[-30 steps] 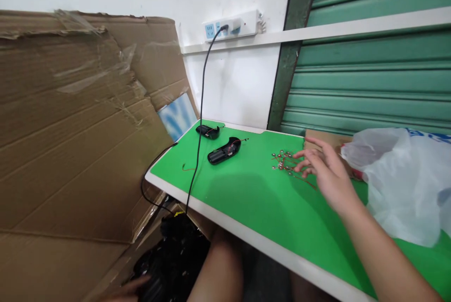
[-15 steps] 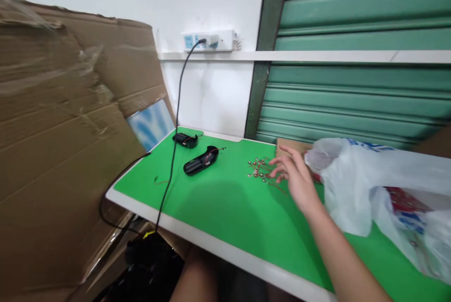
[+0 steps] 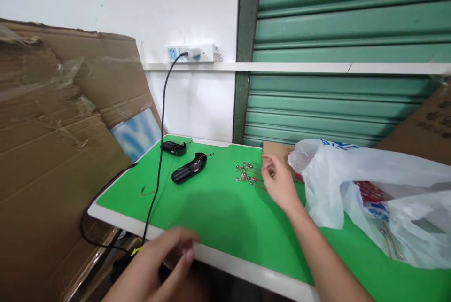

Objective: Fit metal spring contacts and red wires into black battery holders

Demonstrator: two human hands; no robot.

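Observation:
My right hand (image 3: 278, 181) is over the green mat, at the right side of a loose pile of small silver, round-headed parts with thin red wires (image 3: 244, 173). Its fingers are curled in close to the wire ends, and what they hold, if anything, is hidden. At the near table edge, my left hand (image 3: 165, 257) is smeared by motion, with thumb and fingers bent toward each other. Two black, curved plastic housings (image 3: 189, 169) with thin red wires lie further left on the mat, one behind the other. A single loose wire (image 3: 148, 193) lies near the left edge.
A white plastic bag (image 3: 327, 189) holding red-wired parts covers the right side of the table. A black cable (image 3: 162, 119) hangs from the wall power strip (image 3: 207, 52) across the mat. Large cardboard (image 3: 63, 161) stands along the left, and a green shutter (image 3: 334, 25) behind.
My left hand has come into view at the near edge. The fingers of my right hand have gone from spread to curled beside the pile. The view has shifted somewhat to the right.

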